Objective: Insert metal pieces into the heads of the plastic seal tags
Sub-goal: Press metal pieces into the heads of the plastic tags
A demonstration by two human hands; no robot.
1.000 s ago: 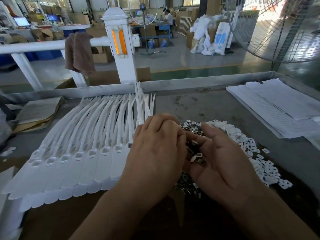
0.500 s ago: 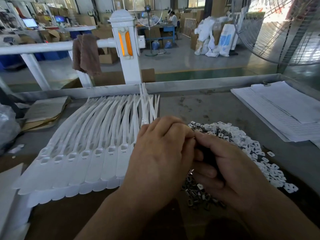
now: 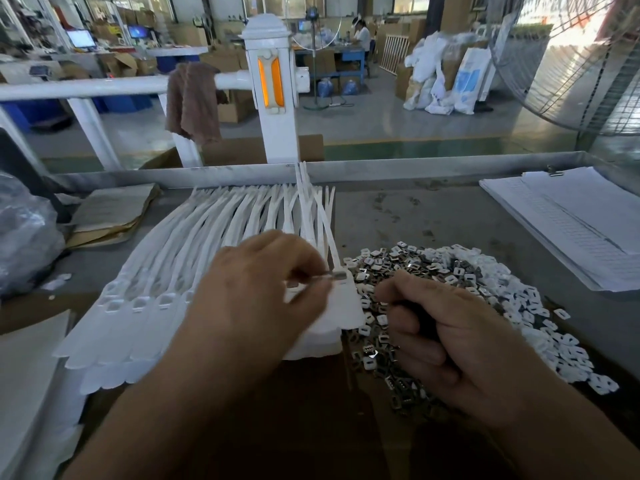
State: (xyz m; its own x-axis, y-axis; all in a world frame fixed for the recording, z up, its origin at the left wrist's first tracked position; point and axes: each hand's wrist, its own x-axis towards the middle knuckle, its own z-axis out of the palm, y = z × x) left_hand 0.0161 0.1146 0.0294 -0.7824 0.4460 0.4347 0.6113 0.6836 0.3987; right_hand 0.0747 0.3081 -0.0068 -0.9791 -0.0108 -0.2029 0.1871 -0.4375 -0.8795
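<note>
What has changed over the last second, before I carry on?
The left hand has drawn away from the right hand, pinching a small metal piece, and moved left to the head of the rightmost white plastic seal tag. The right hand, open before, has curled round the metal pieces it cupped. The fanned row of tags and the loose pile of pieces stayed put.

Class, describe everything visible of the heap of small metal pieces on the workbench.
The heap of metal pieces is a loose spread of small, shiny grey squarish clips, each with a rectangular hole. It lies on the workbench right of the fanned white seal tags, mingled with white plastic squares. The right hand hangs over it, fingers curled.
</note>
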